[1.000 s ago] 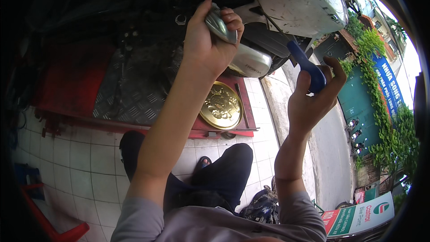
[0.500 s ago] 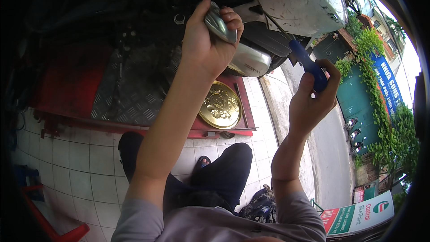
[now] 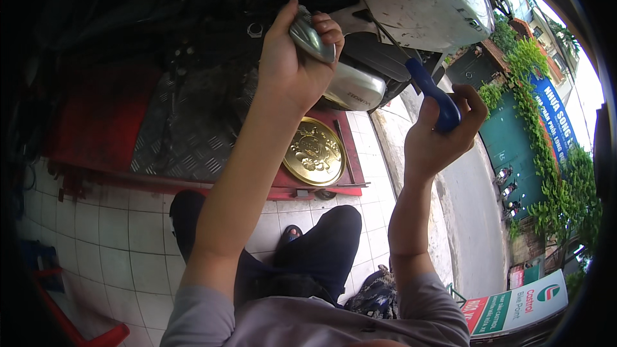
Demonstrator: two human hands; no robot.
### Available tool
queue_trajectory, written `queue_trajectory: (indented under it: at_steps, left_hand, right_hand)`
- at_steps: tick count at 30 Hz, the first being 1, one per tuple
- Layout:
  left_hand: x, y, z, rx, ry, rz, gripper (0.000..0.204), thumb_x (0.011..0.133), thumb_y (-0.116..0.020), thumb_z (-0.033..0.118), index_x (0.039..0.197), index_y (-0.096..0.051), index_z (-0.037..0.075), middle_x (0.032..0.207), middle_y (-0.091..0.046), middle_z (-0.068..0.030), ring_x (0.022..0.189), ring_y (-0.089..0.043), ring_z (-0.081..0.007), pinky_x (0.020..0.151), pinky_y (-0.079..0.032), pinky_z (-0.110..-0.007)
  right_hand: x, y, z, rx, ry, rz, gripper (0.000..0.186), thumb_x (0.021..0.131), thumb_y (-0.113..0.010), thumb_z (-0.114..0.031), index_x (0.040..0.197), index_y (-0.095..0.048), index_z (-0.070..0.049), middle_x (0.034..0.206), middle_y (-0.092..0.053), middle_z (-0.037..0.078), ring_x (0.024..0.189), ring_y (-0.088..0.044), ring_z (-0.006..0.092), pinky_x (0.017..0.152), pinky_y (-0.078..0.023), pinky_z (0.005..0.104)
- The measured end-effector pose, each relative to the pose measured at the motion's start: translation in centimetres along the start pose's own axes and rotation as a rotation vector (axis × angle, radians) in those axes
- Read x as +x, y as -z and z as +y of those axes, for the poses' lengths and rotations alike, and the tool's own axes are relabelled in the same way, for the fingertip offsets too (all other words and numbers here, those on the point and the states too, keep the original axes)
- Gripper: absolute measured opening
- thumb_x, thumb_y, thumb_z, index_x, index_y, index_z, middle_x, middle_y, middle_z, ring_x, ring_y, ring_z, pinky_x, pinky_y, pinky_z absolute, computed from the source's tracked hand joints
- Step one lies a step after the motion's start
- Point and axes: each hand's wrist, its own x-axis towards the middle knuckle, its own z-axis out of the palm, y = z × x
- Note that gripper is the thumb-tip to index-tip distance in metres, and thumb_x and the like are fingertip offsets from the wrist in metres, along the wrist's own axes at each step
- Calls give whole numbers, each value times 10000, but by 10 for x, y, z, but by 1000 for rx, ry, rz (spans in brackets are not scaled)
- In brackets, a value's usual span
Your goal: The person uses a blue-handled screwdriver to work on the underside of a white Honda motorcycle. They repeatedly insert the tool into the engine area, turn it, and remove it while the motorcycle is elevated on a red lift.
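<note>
My left hand [image 3: 292, 67] is raised in front of a motorbike, its fingers wrapped round a shiny silver-green rounded part [image 3: 313, 40]. Whether that part is fixed to the bike or loose, I cannot tell. To the right, my right hand [image 3: 443, 130] grips the blue handle of a screwdriver [image 3: 432, 93], thumb on one side and bent fingers on the other. The thin shaft runs up and left from the handle toward the bike's pale body panel [image 3: 411, 3]; its tip is hard to make out.
A red work stand [image 3: 90, 112] with a patterned metal plate [image 3: 186, 148] lies under the bike. On its right end rest a round gold embossed tray [image 3: 315, 152] and a thin rod [image 3: 347, 154]. A silver exhaust cover [image 3: 353, 87] juts out nearby. A red chair [image 3: 96, 334] stands lower left.
My right hand has shifted slightly left and tipped, and the blue handle has moved left with it. My left hand has moved slightly left, still gripping the shiny part.
</note>
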Motion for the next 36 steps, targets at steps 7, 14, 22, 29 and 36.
queue_trajectory:
  at_steps: [7,14,22,29,36]
  left_hand:
    - [-2,-1,-1,-11,45,-2,257,966,-575,224,925,-415,26,794,-483,-71,701,-493,-156,629,-434,-278]
    - [0,4,2,-6,50,-84,281,964,-575,251,944,-432,10,830,-487,-79,745,-503,-160,652,-443,-284]
    - [-24,34,-41,298,-120,133,645,975,-361,572,1108,-553,-29,919,-586,-110,798,-549,-173,656,-470,-302]
    - [-22,13,-90,924,127,-131,369,967,-569,409,982,-648,49,881,-655,-22,787,-624,-96,661,-509,-243]
    - [-12,14,-85,715,292,-244,215,947,-631,245,992,-663,37,917,-678,-37,878,-640,-116,789,-524,-284]
  right_hand:
    - [-6,0,4,-48,-11,27,316,770,-742,-19,1043,-583,-29,930,-632,87,783,-634,185,708,-507,272]
    - [3,5,5,11,104,-132,282,740,-689,-21,996,-576,9,939,-612,145,772,-632,220,675,-507,295]
    - [3,3,-13,76,-73,-81,241,840,-653,-103,1043,-547,-29,856,-624,96,735,-617,163,699,-482,262]
    - [6,11,-3,-2,75,-172,182,782,-698,-28,941,-610,-31,764,-624,98,602,-623,200,580,-488,267]
    - [14,19,5,84,96,-190,283,738,-740,-2,989,-613,-32,788,-636,64,654,-591,140,593,-446,231]
